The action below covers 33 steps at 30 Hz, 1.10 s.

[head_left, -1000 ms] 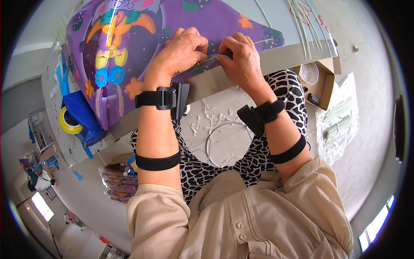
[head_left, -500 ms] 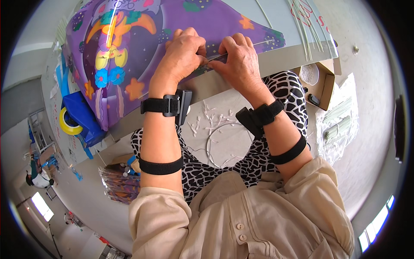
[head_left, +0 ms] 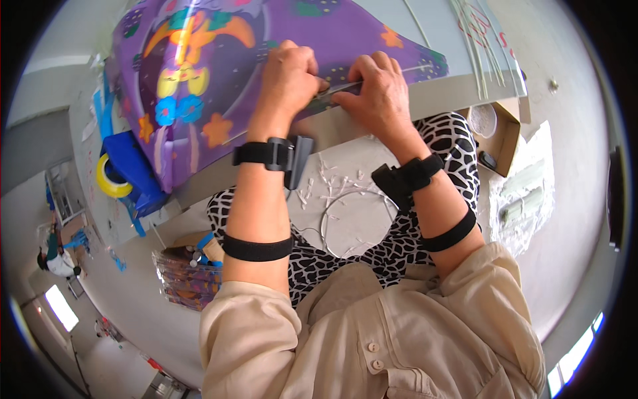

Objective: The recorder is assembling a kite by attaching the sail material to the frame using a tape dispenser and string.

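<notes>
1. Grey tabletop [head_left: 458, 93] spreads beneath the purple printed sheet [head_left: 229, 73]; thin pale sticks [head_left: 474, 60] lie right of it.
2. On the sheet's near edge, my right hand [head_left: 382, 86] pinches film between thumb and fingers.
3. Along that edge, my left hand [head_left: 289, 76] curls; blur hides whether it grips.
4. Left of the sheet: blue tape dispenser [head_left: 133, 166].

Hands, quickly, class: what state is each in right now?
Left hand: curled over the purple sheet; hold unclear.
Right hand: bent over the same sheet; hold unclear.
</notes>
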### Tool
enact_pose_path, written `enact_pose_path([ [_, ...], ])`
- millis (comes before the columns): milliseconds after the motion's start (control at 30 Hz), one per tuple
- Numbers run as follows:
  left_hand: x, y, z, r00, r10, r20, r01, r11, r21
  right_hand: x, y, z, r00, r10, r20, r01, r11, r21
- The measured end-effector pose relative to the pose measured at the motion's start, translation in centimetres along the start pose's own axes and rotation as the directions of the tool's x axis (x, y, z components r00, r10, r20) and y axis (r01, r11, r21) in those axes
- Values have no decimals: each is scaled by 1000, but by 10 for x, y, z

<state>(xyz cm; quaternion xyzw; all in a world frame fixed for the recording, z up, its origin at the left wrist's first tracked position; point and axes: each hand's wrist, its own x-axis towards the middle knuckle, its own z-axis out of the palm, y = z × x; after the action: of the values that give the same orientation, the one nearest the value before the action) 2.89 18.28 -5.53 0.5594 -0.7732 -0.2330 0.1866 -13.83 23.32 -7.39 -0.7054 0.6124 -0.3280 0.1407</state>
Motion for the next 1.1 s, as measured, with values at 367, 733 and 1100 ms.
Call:
enact_pose_path([
  [367, -224, -108, -129, 294, -442, -848, 374, 869, -323, -3, 12, -3, 998, -55, -20, 55, 998, 13],
  [733, -251, -157, -204, 151, -903, -402, 579, 411, -704, -4, 15, 0, 999, -46, -23, 47, 998, 43],
  [1100, -253, -154, -217, 225, -964, -145, 117, 174, -978, -5, 13, 0, 998, -54, -31, 56, 996, 63],
])
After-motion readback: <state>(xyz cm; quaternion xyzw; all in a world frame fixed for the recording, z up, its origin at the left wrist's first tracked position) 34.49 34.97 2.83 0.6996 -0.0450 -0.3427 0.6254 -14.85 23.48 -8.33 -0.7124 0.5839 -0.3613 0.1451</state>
